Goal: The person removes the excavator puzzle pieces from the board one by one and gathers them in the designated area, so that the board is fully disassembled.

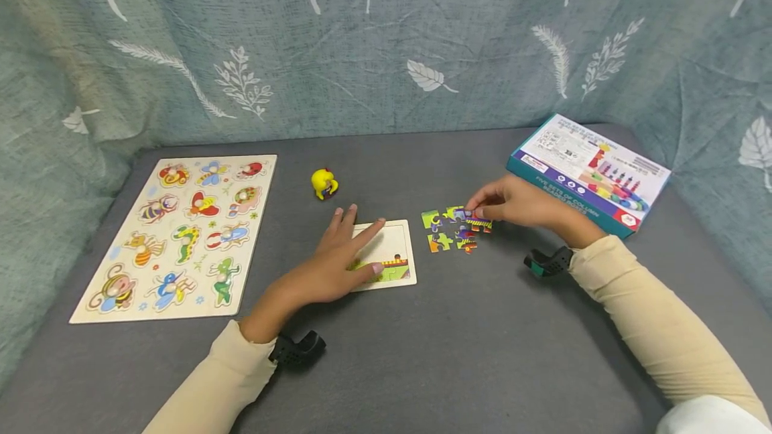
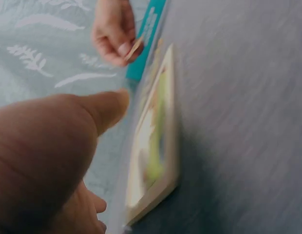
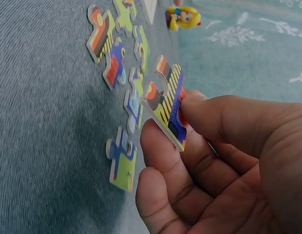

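Observation:
Between thumb and fingers my right hand pinches a jigsaw piece with yellow and dark stripes and a blue edge, held off the table. Several loose jigsaw pieces lie just left of that hand. Fingers spread, my left hand is over the left part of a small wooden puzzle board. Joined green pieces with a striped strip fill the board's lower part; the hand covers some of it. In the left wrist view the thumb stands near the board; contact is unclear.
A wooden insect puzzle board lies at the left. Behind my left hand is a small yellow-haired figurine. A bead-toy box stands at the back right, close to my right forearm. A leaf-patterned curtain hangs behind the table.

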{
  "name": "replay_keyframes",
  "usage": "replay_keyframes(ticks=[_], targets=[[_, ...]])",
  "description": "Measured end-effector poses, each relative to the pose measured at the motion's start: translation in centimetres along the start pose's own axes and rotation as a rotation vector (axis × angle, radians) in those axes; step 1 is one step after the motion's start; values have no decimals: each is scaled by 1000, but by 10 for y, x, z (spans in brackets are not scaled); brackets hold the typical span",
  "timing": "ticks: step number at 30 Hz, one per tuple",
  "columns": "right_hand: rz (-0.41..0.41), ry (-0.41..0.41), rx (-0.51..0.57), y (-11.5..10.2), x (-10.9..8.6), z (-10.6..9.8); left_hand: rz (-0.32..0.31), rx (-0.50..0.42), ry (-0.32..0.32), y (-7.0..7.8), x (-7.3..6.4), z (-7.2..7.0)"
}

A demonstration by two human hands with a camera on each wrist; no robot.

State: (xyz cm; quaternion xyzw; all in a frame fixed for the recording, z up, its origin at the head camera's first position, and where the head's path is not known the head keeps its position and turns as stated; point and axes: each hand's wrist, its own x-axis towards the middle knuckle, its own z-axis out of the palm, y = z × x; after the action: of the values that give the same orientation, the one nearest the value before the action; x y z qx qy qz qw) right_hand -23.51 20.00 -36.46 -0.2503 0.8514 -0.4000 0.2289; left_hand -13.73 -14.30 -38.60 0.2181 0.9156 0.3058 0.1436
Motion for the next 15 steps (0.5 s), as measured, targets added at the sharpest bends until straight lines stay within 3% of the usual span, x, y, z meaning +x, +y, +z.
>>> replay_keyframes(ticks=[5,10,15], targets=[[9,18,-41,1,-6,-5,-1,-10,4,-7,-7,-12],[22,13,-53,1,-11,-7,1,42,-22,-17,-13,-8],[22,-35,-51,3,-13,-7,-40,79,-59,-24,-16,-5]])
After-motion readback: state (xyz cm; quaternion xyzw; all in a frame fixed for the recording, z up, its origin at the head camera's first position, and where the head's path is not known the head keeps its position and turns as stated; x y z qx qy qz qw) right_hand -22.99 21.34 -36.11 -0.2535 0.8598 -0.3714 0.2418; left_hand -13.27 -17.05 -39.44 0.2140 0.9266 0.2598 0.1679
